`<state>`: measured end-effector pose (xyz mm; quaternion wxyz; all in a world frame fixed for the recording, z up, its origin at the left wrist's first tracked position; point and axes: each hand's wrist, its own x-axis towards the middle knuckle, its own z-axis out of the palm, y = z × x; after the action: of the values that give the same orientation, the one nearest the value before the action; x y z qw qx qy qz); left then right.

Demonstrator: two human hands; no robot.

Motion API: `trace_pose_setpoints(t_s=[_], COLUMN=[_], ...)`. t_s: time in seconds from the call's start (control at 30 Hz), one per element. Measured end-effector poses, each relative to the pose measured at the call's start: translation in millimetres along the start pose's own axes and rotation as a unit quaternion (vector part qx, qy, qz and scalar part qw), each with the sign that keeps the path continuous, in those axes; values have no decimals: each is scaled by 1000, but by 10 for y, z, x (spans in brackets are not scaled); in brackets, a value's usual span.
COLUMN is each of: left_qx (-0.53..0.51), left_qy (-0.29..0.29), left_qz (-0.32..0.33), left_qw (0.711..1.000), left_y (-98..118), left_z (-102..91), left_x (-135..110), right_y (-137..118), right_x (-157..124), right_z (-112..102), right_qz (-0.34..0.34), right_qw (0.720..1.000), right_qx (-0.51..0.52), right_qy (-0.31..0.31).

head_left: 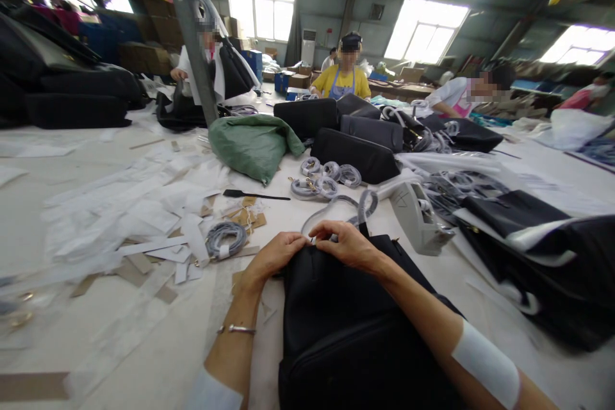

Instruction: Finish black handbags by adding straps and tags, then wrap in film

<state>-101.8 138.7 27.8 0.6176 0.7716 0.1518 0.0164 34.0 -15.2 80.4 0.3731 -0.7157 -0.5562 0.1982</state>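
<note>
A black bag [346, 346] lies in front of me, its top edge turned away from me. My left hand [278, 253] is closed on the far left part of that edge, thumb and fingers pressed together. Beside it, my right hand [346, 245] pinches at the same edge, with the fingertips of both hands nearly meeting. Whatever sits between the right fingertips is too small to name. Just beyond my hands, a grey-wrapped handle [369, 205] rises from the bag.
Left of my hands lie a coiled wrapped strap [225, 240] and scattered paper scraps [148, 218]. Farther back are several wrapped coils [327, 187], a green sack [254, 147] and black bags [355, 155]. A tape dispenser [417, 218] stands at right. Co-workers [343, 80] are across the table.
</note>
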Motion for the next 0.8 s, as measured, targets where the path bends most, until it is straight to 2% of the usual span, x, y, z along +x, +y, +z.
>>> trace_pose_setpoints(t_s=[0.13, 0.27, 0.33, 0.4, 0.5, 0.67, 0.8], left_qx=[1, -18, -23, -30, -54, -70, -74], left_qy=[-47, -108, -92, -52, -7, 7, 16], left_qz=[-21, 3, -5, -9, 19, 35, 23], left_qw=[999, 994, 995, 998, 998, 997, 997], left_y=[1, 48, 69, 82, 90, 75, 74], left_z=[-32, -9, 3, -2, -38, -87, -71], left_x=[-21, -43, -46, -46, -50, -58, -49], right_y=[-56, -111, -123, -127, -127, -123, -181], right_x=[-29, -54, -74, -96, -109, -23, 90], right_z=[-8, -21, -38, -62, -84, -55, -68], right_qz=[-28, -59, -64, -60, -24, 70, 94], right_qw=[999, 998, 997, 998, 999, 997, 990], right_qx=[-9, -30, -36, -38, -31, -27, -89], right_qy=[-13, -11, -8, -3, 1, -6, -63])
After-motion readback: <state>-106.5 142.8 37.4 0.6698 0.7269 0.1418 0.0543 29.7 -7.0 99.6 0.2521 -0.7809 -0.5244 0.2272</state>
